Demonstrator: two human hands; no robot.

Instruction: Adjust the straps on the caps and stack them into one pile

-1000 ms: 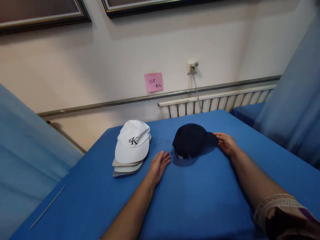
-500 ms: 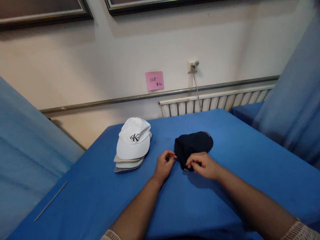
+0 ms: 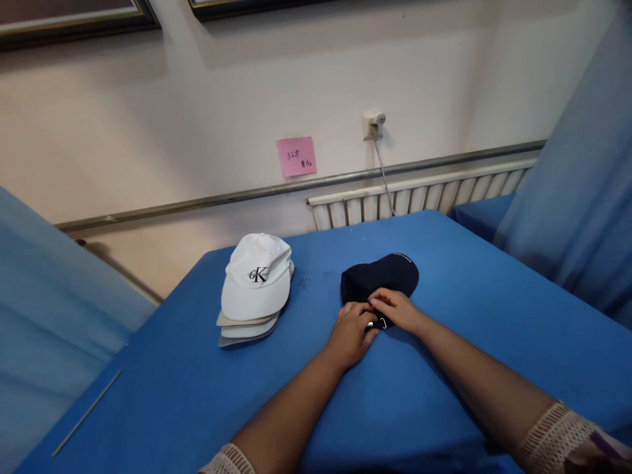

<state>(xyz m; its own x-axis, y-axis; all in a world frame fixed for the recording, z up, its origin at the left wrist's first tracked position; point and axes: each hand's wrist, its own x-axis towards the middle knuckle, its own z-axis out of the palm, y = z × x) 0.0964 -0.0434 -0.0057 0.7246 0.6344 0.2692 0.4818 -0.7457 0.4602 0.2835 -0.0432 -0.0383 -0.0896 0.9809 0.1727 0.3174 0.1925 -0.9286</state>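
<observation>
A dark navy cap (image 3: 368, 278) lies on the blue-covered table, its brim pointing away to the right. Both hands are at its back edge, where a strap with a light metal buckle (image 3: 383, 323) shows. My left hand (image 3: 351, 332) is closed on the strap, thumb below and fingers over the top. With fingers bent together, my right hand (image 3: 397, 308) grips the back edge of the cap just above the buckle; the fingertips of both hands nearly meet. To the left stands a stack of caps, with a white cap (image 3: 257, 276) bearing black letters on top.
The blue table (image 3: 197, 395) reaches to the wall. A thin stick (image 3: 86, 413) lies near its left edge. Blue curtains (image 3: 582, 191) hang at both sides. Behind are a metal rail (image 3: 222, 197), a white radiator (image 3: 419, 196), a plugged-in cord and a pink note (image 3: 296, 157).
My left hand has moved right, from beside the cap onto its back strap. My right hand has shifted slightly up against the cap's edge. The buckle now shows. The view has shifted slightly.
</observation>
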